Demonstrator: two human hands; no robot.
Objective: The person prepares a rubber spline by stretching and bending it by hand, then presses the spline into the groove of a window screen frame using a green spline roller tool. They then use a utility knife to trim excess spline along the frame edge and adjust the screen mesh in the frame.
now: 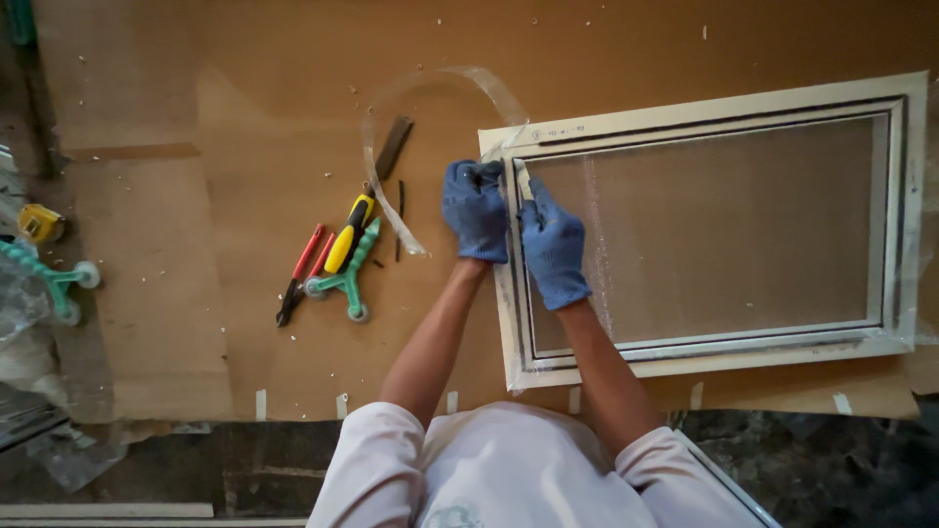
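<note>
Both blue-gloved hands work at the near-left corner of a white window frame point(714, 103) lying flat on a brown board point(245, 117) — the left hand point(475, 208) closed on a clear protective film strip point(386, 108) that loops away over the board, the right hand point(553, 249) pressed narrow along the frame's left rail. Beside them lie a yellow-handled tool point(349, 235), red pliers point(301, 274) and a green roller point(344, 279). A sharp tug could tear the film short — or drag the frame sideways.
</note>
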